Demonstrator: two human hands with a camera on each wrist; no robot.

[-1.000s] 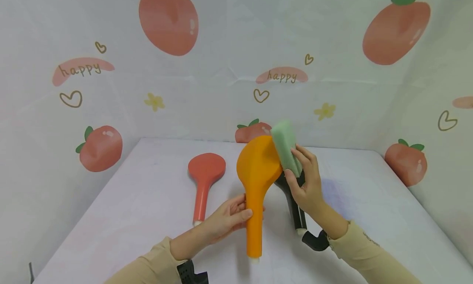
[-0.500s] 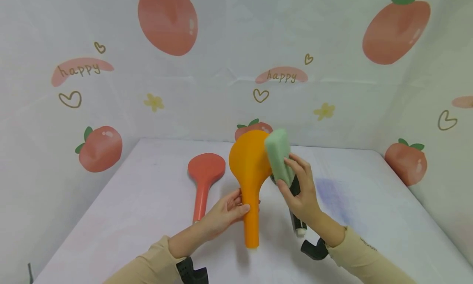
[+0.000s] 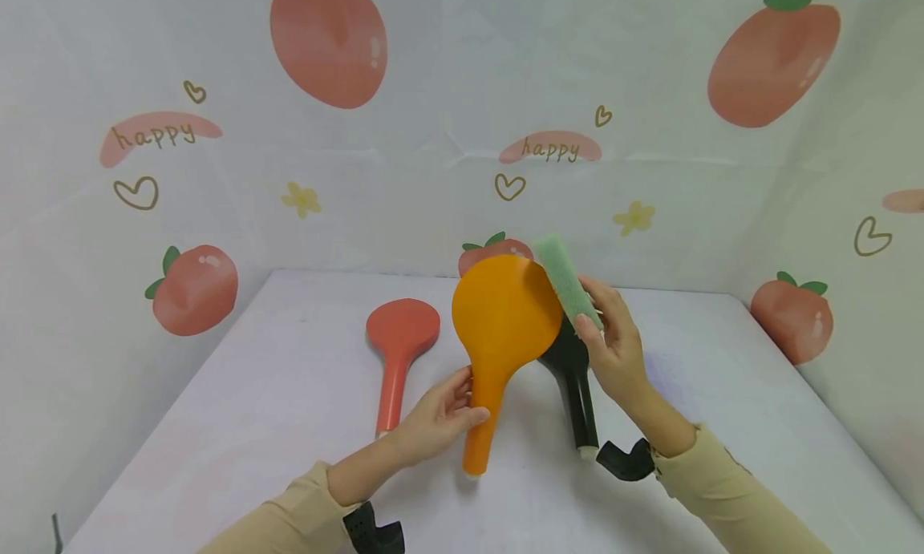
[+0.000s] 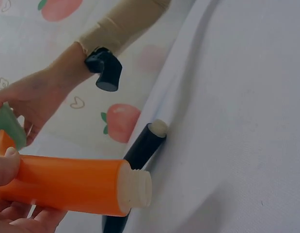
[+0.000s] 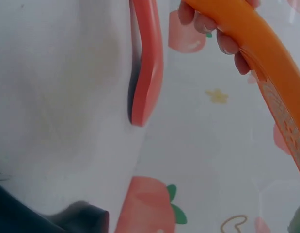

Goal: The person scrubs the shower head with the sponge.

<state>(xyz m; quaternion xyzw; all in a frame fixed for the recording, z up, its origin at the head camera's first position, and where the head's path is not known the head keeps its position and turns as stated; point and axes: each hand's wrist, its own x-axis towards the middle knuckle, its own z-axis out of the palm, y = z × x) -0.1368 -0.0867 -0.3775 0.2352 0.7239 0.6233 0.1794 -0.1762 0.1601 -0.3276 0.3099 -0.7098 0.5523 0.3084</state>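
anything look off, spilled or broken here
Nothing stands out. The left hand holds the orange shower head upright, the right hand holds a green sponge at its rim. Red and black heads lie flat on the table, no spills.

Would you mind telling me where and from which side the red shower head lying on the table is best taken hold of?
Probably by its slim handle, from above. The red shower head lies flat on the table, round head away from the person, narrow handle pointing towards them. The handle is thin enough for fingers to close round; the wide flat head is not. The left hand, holding the orange shower head, is nearer.
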